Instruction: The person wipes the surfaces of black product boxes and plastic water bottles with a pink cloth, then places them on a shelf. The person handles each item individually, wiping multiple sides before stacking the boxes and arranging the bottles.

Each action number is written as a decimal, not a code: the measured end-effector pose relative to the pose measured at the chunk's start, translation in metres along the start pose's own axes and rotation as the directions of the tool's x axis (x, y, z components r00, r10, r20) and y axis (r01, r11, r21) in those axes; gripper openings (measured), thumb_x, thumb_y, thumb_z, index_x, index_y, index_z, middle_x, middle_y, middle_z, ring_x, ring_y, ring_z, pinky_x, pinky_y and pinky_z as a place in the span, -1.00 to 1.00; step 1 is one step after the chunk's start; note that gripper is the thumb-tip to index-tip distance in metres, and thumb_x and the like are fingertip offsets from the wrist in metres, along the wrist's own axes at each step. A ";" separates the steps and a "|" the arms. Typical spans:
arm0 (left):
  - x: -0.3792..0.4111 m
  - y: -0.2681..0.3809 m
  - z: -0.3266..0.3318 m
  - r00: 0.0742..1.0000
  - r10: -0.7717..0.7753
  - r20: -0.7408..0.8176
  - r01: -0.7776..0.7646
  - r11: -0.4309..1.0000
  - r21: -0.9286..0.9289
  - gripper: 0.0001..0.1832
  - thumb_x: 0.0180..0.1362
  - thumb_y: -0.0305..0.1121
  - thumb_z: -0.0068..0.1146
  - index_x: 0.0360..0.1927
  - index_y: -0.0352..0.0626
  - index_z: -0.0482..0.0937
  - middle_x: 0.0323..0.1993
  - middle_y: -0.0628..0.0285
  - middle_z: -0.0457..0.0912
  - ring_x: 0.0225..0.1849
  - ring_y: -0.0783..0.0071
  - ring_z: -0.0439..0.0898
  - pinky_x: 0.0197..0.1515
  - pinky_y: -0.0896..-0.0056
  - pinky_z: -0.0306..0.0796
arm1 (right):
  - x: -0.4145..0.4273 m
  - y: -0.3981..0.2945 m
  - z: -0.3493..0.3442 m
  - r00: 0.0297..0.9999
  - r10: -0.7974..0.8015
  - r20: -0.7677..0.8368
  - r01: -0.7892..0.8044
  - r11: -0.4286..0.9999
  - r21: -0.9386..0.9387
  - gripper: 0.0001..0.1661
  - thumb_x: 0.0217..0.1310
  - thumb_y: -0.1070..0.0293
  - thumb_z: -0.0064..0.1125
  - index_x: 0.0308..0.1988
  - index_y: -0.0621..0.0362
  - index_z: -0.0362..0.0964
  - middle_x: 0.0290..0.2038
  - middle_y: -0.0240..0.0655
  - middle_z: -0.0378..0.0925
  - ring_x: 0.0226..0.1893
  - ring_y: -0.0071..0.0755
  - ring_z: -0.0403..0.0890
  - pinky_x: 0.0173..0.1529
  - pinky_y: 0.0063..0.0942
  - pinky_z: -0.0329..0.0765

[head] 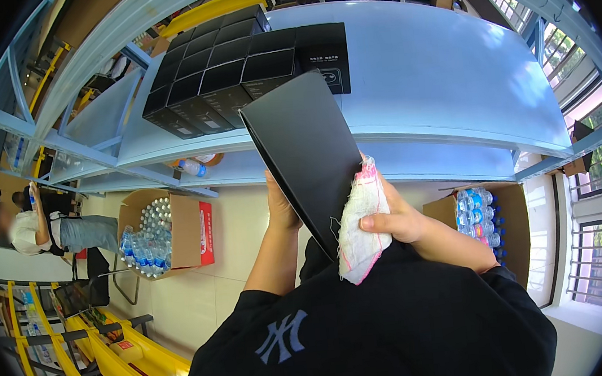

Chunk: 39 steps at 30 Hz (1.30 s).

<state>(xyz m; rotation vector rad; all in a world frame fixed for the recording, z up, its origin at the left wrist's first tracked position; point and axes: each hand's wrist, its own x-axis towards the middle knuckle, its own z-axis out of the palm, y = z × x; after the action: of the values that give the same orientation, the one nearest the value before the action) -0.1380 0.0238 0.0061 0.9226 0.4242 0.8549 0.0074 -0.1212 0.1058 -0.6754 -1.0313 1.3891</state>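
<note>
A flat-faced black box (298, 134) is held up, tilted, in front of my chest. My left hand (282, 203) grips it along its left edge, with most of the fingers hidden behind it. In my right hand (398, 214) is a white cloth with pink edging (365, 231), pinched under the thumb and lying along the box's right edge. Beyond the held box, several black boxes (212, 60) stand in a close block on a light blue metal shelf (431, 77). One of them (322, 50) bears printing on its front.
A carton (185, 231) of bottles stands on the floor at left, another carton (514, 232) at right. A plastic bottle (191, 167) lies on the lower shelf. Yellow racks (128, 373) fill the lower left. A person (60, 230) is at far left. Blue uprights (71, 142) frame the shelf.
</note>
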 end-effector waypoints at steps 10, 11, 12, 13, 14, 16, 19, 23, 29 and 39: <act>-0.040 0.035 0.054 0.973 0.185 0.138 -0.199 0.975 0.098 -0.04 0.04 0.26 -0.09 0.26 -0.29 -0.09 0.21 0.06 0.11 0.20 0.28 0.21 0.20 0.30 0.11 | 0.011 0.030 -0.002 0.956 -0.282 -0.079 0.143 0.685 -0.715 -0.17 0.17 0.05 -0.08 0.27 0.19 -0.20 0.30 0.07 -0.33 0.29 0.21 -0.36 0.28 -0.03 -0.24; -0.039 0.033 0.049 0.975 0.175 0.134 -0.187 0.979 0.079 -0.07 0.05 0.23 -0.08 0.25 -0.29 -0.07 0.19 0.06 0.14 0.18 0.28 0.23 0.19 0.31 0.13 | 0.012 0.033 -0.001 0.945 -0.320 -0.061 0.167 0.639 -0.751 -0.19 0.19 0.02 -0.14 0.26 0.21 -0.20 0.30 0.08 -0.34 0.29 0.22 -0.37 0.28 -0.02 -0.26; -0.038 0.032 0.043 0.978 0.165 0.130 -0.174 0.983 0.060 -0.10 0.07 0.21 -0.08 0.24 -0.29 -0.05 0.18 0.07 0.16 0.16 0.29 0.26 0.18 0.31 0.14 | 0.013 0.037 0.001 0.933 -0.356 -0.042 0.190 0.590 -0.784 -0.20 0.21 -0.02 -0.20 0.26 0.23 -0.20 0.30 0.09 -0.34 0.29 0.23 -0.39 0.28 0.00 -0.27; -0.036 0.031 0.039 0.980 0.153 0.127 -0.160 0.986 0.042 -0.14 0.08 0.18 -0.08 0.23 -0.29 -0.03 0.17 0.08 0.19 0.14 0.29 0.28 0.17 0.31 0.16 | 0.017 0.040 0.002 0.914 -0.399 -0.074 0.211 0.622 -0.754 -0.15 0.21 -0.13 -0.34 0.25 0.29 -0.20 0.29 0.13 -0.39 0.29 0.25 -0.39 0.27 0.02 -0.31; -0.035 0.030 0.035 0.986 0.135 0.102 -0.139 0.990 0.037 -0.17 0.10 0.15 -0.08 0.23 -0.29 -0.02 0.16 0.08 0.21 0.14 0.31 0.29 0.17 0.31 0.16 | 0.021 0.039 0.003 0.900 -0.430 -0.078 0.226 0.611 -0.758 -0.12 0.20 -0.15 -0.34 0.25 0.31 -0.22 0.29 0.14 -0.41 0.29 0.25 -0.37 0.27 0.02 -0.31; -0.034 0.027 0.030 0.994 0.086 0.066 -0.085 0.996 -0.006 -0.21 0.13 0.10 -0.09 0.23 -0.27 0.00 0.14 0.10 0.23 0.13 0.32 0.30 0.16 0.32 0.17 | 0.029 0.034 0.003 0.867 -0.491 -0.087 0.256 0.588 -0.767 -0.07 0.18 -0.19 -0.34 0.25 0.35 -0.24 0.29 0.16 -0.44 0.29 0.25 -0.32 0.27 0.02 -0.30; -0.040 0.019 0.025 0.998 0.017 0.066 -0.010 0.994 -0.109 -0.27 0.16 0.06 -0.11 0.24 -0.22 0.01 0.13 0.15 0.26 0.13 0.34 0.31 0.16 0.34 0.18 | 0.055 0.018 0.000 0.814 -0.569 -0.116 0.265 0.542 -0.798 -0.09 0.18 -0.16 -0.30 0.24 0.36 -0.19 0.27 0.22 -0.36 0.29 0.19 -0.25 0.28 -0.05 -0.28; -0.049 0.017 0.028 0.998 0.053 0.037 -0.052 0.999 -0.015 -0.26 0.19 0.16 -0.34 0.26 -0.21 0.00 0.19 0.12 0.21 0.19 0.27 0.24 0.20 0.24 0.13 | 0.095 -0.005 -0.017 0.799 -0.576 -0.172 0.224 0.550 -0.804 -0.25 0.18 -0.06 -0.13 0.18 0.27 0.06 0.27 0.13 -0.19 0.25 0.25 -0.07 0.27 -0.17 -0.08; -0.049 0.039 0.044 0.993 0.115 -0.004 -0.111 0.943 -0.312 -0.21 0.18 0.24 -0.49 0.29 -0.19 -0.05 0.30 0.06 0.02 0.27 0.11 0.12 0.25 0.04 0.05 | 0.100 0.002 -0.004 0.971 -0.220 -0.091 0.168 0.906 -0.389 -0.15 0.18 0.15 0.01 0.28 0.22 -0.25 0.07 -0.14 0.27 0.09 -0.32 0.28 0.17 -0.44 0.19; -0.042 0.052 0.015 0.978 0.182 -0.102 -0.206 0.923 -0.325 -0.37 0.25 0.15 -0.54 0.19 -0.09 0.16 0.11 0.20 0.31 0.11 0.30 0.33 0.14 0.23 0.22 | 0.027 0.047 -0.006 0.975 0.219 0.032 -0.221 0.973 0.067 -0.16 0.22 0.25 -0.01 0.29 0.18 -0.33 0.04 -0.25 0.25 0.07 -0.43 0.27 0.13 -0.41 0.24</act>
<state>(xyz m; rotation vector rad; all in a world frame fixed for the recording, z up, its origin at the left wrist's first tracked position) -0.1778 -0.0007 0.0563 0.6264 0.2380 1.1057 -0.0119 -0.0884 0.0671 -0.7395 -0.9437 1.6214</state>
